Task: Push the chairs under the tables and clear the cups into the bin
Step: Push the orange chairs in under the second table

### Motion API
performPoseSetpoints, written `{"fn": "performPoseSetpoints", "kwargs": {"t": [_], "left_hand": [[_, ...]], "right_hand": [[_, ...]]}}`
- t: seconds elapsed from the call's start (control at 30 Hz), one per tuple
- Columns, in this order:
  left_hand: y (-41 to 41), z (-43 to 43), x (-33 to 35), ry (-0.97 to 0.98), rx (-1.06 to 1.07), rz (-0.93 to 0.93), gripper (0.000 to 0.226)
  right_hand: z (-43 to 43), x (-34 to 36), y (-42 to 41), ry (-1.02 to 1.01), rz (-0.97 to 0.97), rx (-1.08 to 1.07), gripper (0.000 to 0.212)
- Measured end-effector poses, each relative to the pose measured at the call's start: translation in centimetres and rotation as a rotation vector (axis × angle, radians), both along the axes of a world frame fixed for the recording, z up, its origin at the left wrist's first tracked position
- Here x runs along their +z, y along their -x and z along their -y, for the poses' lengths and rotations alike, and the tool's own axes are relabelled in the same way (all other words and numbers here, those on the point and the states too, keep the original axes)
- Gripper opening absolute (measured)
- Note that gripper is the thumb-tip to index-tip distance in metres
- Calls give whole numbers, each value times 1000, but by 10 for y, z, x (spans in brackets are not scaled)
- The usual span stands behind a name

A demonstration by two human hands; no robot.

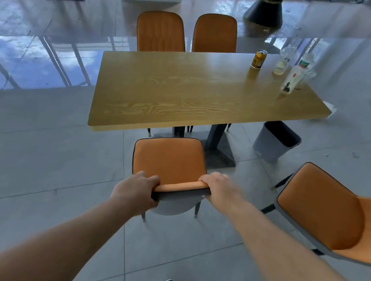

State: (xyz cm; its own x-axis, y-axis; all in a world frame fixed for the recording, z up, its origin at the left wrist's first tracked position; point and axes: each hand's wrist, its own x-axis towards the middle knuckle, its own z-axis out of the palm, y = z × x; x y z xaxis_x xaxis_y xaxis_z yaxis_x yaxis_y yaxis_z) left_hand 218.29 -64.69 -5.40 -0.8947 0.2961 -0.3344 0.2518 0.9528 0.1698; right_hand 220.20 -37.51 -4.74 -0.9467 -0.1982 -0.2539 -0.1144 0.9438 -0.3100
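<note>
Evidently early: both hands gripped the near chair by its backrest top, left hand and right hand with fingers curled over the edge. Seat stood just short of the table. A second chair sat pulled out. Can, bottles and cup stayed uncleared. Bin interior dark; contents unclear.

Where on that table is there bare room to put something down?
The table's whole left and middle are bare, from the near edge to the far chairs. Only the far right corner is crowded: can, bottles, cup.
</note>
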Motion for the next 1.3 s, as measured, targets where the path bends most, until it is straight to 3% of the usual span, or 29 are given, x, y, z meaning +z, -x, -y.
{"fn": "performPoseSetpoints", "kwargs": {"t": [0.23,0.43,0.6,0.73,1.07,1.3], "left_hand": [[42,-11,16,137,0,207,45],[46,-57,45,393,-108,351,79],[46,-172,100,72,-43,-37,81],[-6,-316,142,-128,-143,-191,86],[-196,-669,191,-296,-419,-212,82],[-242,-816,163,-364,-447,-232,82]], "right_hand": [[-9,14,36,-28,69,112,23],[-39,27,14,-116,135,162,28],[-148,79,-14,-26,-90,-78,58],[-287,138,-74,-163,-282,-161,71],[-616,211,-309,-341,-306,-438,75],[-743,180,-330,-315,-246,-481,72]]}}
